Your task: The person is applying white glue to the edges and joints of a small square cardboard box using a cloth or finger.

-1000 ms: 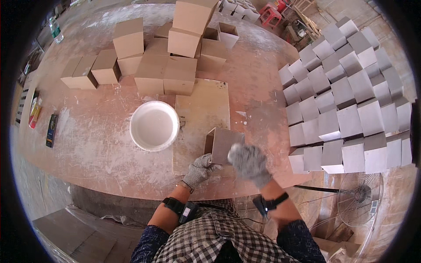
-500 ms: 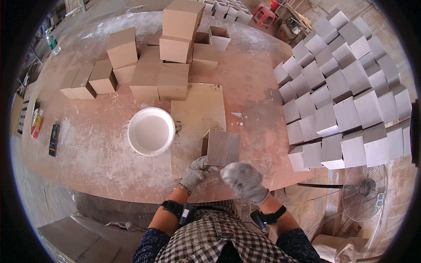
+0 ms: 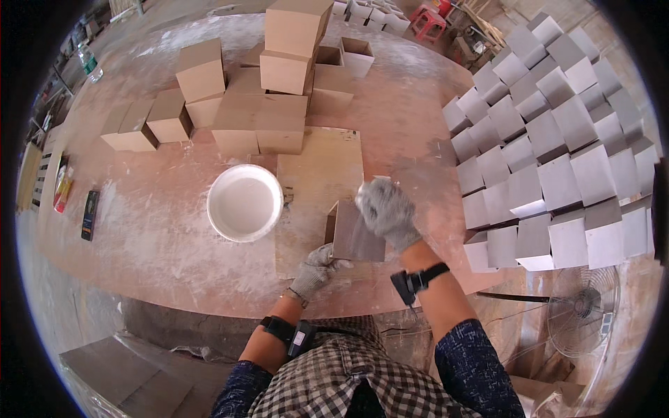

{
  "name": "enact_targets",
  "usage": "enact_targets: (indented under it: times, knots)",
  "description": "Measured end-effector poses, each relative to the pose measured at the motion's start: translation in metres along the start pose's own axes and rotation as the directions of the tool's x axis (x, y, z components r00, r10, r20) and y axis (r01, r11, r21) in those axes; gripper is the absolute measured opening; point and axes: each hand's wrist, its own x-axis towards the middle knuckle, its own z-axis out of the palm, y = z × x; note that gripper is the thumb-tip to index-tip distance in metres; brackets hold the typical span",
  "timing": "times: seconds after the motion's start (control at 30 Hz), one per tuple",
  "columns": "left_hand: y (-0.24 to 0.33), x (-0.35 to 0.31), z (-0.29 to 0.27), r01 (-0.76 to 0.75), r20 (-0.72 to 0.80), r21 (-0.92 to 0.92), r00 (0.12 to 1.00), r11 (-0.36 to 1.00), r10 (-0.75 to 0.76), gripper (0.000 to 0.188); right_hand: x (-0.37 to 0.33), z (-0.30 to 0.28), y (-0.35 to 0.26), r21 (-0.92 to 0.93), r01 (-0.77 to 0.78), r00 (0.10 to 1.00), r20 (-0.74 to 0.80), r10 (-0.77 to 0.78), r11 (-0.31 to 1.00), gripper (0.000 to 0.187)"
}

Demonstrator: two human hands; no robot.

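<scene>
I'd steady this open-ended grey cardboard box (image 3: 357,235), gripped by the grey-gloved left hand's (image 3: 313,272) fingers. Grey-gloved right hand (image 3: 389,214): fingers curled, contents unclear.

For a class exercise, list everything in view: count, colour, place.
Handled box: one, grey, centre
Table: one, reddish, centre
Board: one, yellowish, on table
Tub: one, white, beside board
Stacked boxes: several, brown, table's far side
Box pile: many, grey, right
Bottle: one, greenish, upper left
Slim object: one, black, left
Packet: one, red-yellow, left
Stools: unclear count, red, background
Fan: one, grey, lower right
Wrapped stack: one, grey, lower left
Left hand: one, grey-gloved, holding box
Right hand: one, grey-gloved, by box
</scene>
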Motion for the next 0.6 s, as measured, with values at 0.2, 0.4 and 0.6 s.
enact_targets:
  times: [0.2, 0.4, 0.6]
  knots:
    - [-0.007, 0.002, 0.006, -0.159, -0.080, -0.045, 0.985, 0.986, 0.155, 0.026, -0.037, -0.019, -0.045, -0.042, 0.287, 0.958, 0.007, -0.287, 0.957, 0.025]
    - [-0.004, -0.002, 0.004, 0.052, -0.002, -0.194, 0.999, 0.980, -0.054, 0.036, -0.038, -0.001, -0.025, -0.282, 0.458, 0.872, -0.043, -0.488, 0.843, 0.016]
    - [-0.009, -0.003, 0.003, 0.051, 0.085, 0.025, 0.995, 0.998, -0.053, 0.032, 0.008, 0.022, -0.004, -0.116, -0.070, 0.993, 0.084, 0.080, 0.991, 0.024]
